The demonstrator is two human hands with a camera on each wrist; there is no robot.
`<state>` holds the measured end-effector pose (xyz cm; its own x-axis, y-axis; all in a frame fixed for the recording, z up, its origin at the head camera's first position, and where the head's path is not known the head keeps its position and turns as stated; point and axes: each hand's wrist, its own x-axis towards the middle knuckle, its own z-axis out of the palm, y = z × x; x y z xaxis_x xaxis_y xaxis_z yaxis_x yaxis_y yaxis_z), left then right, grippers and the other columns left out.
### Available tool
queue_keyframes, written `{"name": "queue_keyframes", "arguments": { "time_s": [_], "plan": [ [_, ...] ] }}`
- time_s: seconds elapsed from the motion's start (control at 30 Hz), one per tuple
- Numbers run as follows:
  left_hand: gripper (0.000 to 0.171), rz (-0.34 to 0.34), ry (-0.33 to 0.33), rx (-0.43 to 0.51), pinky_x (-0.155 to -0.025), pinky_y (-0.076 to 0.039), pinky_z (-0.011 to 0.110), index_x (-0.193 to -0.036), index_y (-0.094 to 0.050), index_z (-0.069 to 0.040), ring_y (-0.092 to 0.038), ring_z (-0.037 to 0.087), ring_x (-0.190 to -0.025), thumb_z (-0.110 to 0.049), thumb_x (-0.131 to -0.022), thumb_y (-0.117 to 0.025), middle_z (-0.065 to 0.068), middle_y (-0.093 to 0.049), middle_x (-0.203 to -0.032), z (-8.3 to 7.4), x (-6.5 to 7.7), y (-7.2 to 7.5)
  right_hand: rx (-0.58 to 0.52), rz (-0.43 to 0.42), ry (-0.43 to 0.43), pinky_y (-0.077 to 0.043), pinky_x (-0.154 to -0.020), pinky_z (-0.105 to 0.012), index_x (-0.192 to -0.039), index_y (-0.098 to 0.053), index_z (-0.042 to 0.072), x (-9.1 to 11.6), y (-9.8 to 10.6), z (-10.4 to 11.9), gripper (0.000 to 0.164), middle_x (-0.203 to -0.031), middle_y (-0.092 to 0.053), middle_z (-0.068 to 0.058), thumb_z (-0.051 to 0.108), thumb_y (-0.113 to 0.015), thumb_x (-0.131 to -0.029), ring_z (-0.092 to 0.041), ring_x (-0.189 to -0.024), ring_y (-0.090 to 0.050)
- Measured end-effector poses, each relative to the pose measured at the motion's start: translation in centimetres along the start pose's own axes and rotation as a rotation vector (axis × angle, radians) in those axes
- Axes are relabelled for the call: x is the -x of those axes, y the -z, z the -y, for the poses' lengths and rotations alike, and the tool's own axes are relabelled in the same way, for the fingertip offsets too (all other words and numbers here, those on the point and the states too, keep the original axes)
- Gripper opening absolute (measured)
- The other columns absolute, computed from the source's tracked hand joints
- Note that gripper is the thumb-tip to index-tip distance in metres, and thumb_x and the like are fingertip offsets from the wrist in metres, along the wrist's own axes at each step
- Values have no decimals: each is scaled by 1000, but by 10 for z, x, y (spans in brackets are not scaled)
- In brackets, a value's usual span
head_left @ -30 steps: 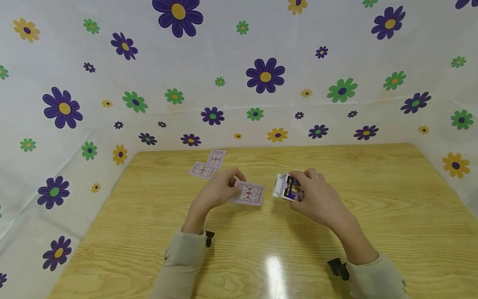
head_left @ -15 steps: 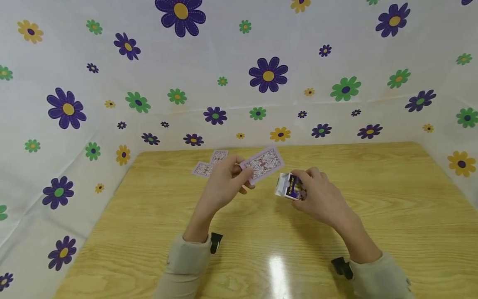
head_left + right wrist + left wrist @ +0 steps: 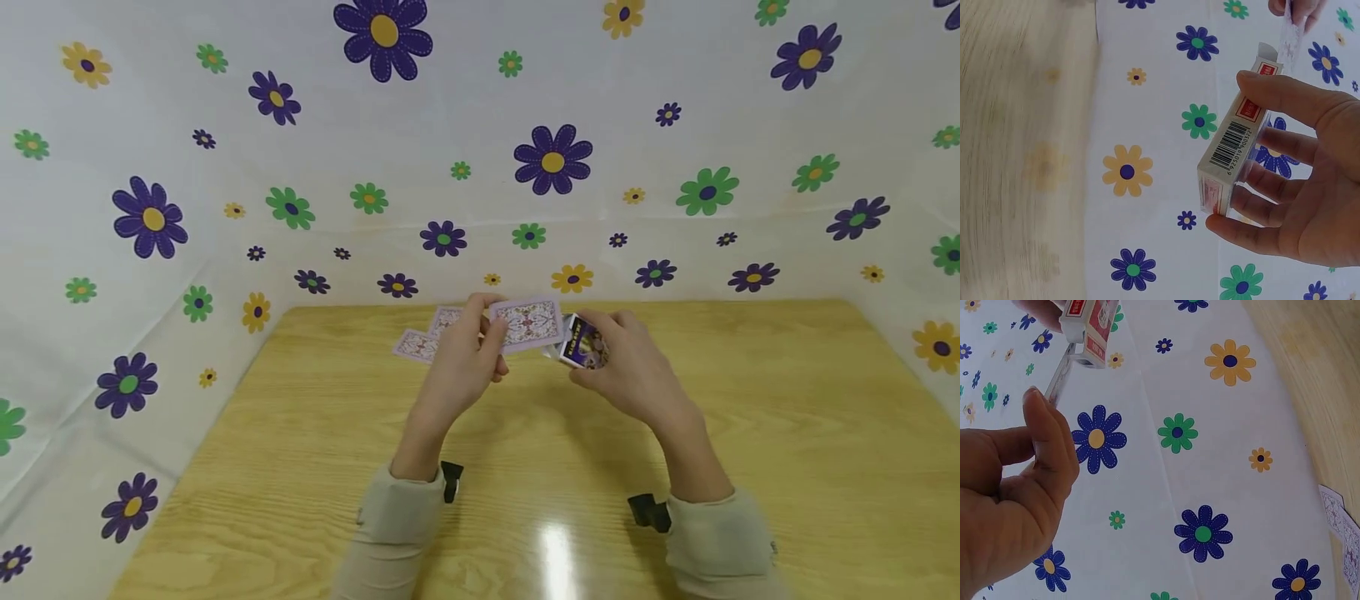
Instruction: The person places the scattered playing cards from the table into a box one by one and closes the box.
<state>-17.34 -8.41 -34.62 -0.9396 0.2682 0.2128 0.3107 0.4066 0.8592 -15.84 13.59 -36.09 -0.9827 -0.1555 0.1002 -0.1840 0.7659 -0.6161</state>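
Observation:
Between thumb and fingers, my left hand [image 3: 465,354] pinches a playing card [image 3: 527,323], its patterned pink-bordered back facing up. My right hand [image 3: 637,362] grips a small card box [image 3: 587,343] with a dark printed face. A barcode marks the box's narrow side in the right wrist view, where the thumb presses one side and fingers curl round the other. The card's far end meets the box's open flap end; whether its edge has entered the box cannot be told. Two more cards [image 3: 415,345] lie face down and overlapping on the table, partly behind my left hand.
A wooden table [image 3: 315,433] spreads beneath both hands. White cloth [image 3: 480,125] with printed flowers hangs behind it and along both sides. A bright light reflection shows near the table's front.
My left hand has lifted the card from low over the table and brought it right, up to the box. The box has shifted slightly up and left, turning toward the card.

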Motion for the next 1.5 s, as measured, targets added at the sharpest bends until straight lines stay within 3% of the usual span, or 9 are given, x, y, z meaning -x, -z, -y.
{"name": "queue_keyframes", "arguments": {
  "time_s": [0.4, 0.8, 1.07, 1.23, 1.5],
  "plan": [
    [34, 33, -29, -114, -47, -50, 28, -139, -48, -12, -59, 17, -54, -15, -105, -47, 8, -58, -74, -1, 5, 0, 83, -23, 44, -51, -75, -40, -145, -48, 8, 16, -9, -4, 73, -127, -49, -21, 17, -81, -80, -31, -103, -49],
    [34, 69, -10, -122, -47, -48, 27, -139, -49, -10, -59, 17, -55, -15, -105, -48, 7, -58, -74, 1, 7, -3, 116, -15, 50, -51, -75, -41, -144, -49, 7, 21, -11, -6, 73, -128, -50, -22, 16, -82, -79, -32, -104, -50],
    [37, 136, 6, -132, -48, -47, 26, -141, -48, -7, -56, 15, -54, -16, -105, -48, 5, -56, -69, 0, 8, -8, 122, -17, 59, -51, -77, -42, -145, -49, 7, 22, -11, -8, 75, -127, -50, -21, 16, -82, -79, -32, -103, -50],
    [38, 132, -12, -164, -46, -43, 25, -142, -48, -6, -55, 14, -53, -14, -104, -48, 4, -55, -67, 0, 8, -10, 126, -22, 61, -51, -76, -43, -145, -48, 7, 22, -11, -8, 75, -127, -50, -22, 17, -82, -79, -32, -103, -50],
    [40, 121, 14, -192, -45, -39, 23, -142, -47, -6, -56, 14, -52, -15, -104, -50, 3, -55, -66, -1, 9, -12, 122, -22, 42, -51, -75, -43, -145, -48, 9, 22, -11, -9, 75, -127, -50, -22, 18, -82, -79, -32, -103, -50]
  ]
}}
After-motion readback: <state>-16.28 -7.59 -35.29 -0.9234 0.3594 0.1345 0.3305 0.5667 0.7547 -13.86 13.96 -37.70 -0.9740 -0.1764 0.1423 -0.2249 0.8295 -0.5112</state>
